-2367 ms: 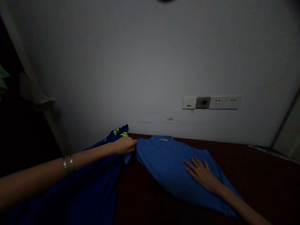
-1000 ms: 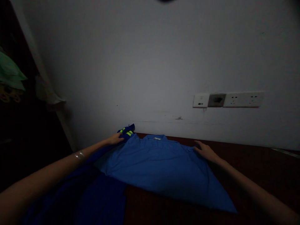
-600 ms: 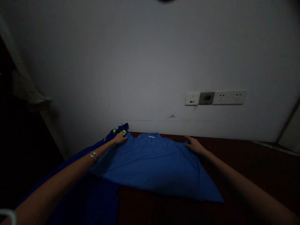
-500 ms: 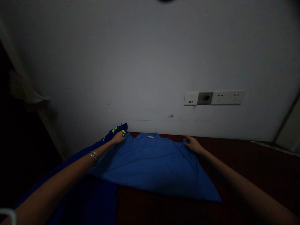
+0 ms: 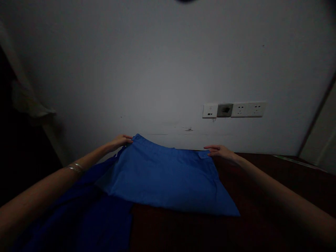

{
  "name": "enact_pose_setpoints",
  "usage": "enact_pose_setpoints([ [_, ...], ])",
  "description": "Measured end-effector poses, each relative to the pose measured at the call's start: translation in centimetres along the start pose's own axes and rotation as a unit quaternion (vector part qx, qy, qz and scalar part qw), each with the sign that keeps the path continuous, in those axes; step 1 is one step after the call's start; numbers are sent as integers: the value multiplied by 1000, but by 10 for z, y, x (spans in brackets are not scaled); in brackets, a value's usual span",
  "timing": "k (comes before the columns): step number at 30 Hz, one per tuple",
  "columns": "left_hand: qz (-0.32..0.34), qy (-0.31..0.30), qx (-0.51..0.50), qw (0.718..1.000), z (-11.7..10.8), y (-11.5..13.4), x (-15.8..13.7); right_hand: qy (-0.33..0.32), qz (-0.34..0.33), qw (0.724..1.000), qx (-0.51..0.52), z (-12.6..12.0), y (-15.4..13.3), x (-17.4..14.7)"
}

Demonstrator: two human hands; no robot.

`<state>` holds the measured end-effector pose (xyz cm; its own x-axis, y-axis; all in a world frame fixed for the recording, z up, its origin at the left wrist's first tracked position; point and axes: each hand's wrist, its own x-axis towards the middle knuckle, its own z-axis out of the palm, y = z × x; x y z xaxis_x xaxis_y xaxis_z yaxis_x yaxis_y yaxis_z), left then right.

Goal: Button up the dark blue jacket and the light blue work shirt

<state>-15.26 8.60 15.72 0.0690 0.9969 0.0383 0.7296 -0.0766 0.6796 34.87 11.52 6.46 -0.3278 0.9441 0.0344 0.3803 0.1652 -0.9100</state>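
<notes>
A light blue shirt [image 5: 168,178] is spread out in front of me, its far edge stretched between both hands. My left hand [image 5: 122,140] pinches the far left corner and holds it raised against the wall. At the far right corner, my right hand [image 5: 219,152] grips the cloth between thumb and fingers, lower than the left. The collar is now mostly hidden behind the far edge. Under the shirt's left side lies a darker blue garment [image 5: 105,224], which runs toward me.
A dark reddish-brown table [image 5: 262,178] meets a pale wall [image 5: 157,70] at the back. Sockets and switches [image 5: 233,110] sit on the wall to the right. A whitish cloth or bag [image 5: 31,101] hangs at the far left in the dark.
My left hand has lifted its corner of the shirt up and leftward. The right hand has risen slightly with its corner. The collar has dropped out of sight behind the edge.
</notes>
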Motion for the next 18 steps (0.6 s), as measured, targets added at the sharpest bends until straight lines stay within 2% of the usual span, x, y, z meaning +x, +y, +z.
enact_pose_setpoints([
  [3,7,-120,-64,991,-25,15,-37,-150,-11,988,20,-4,-25,-32],
  [6,-7,-218,-51,975,-43,28,-80,-271,-3,962,14,-2,-46,-65],
  [8,-27,-277,-34,960,-46,33,-107,-345,16,938,-5,5,-54,-86],
  [10,-63,-354,-9,933,-42,35,-129,-404,34,914,-25,16,-56,-105],
  [13,-107,-482,29,869,-28,30,-150,-497,52,865,-46,39,-45,-128],
  [15,-114,-547,42,828,-17,21,-154,-541,53,837,-65,55,-34,-138],
  [18,-122,-608,48,783,-6,6,-146,-567,54,819,-75,72,-23,-141],
])
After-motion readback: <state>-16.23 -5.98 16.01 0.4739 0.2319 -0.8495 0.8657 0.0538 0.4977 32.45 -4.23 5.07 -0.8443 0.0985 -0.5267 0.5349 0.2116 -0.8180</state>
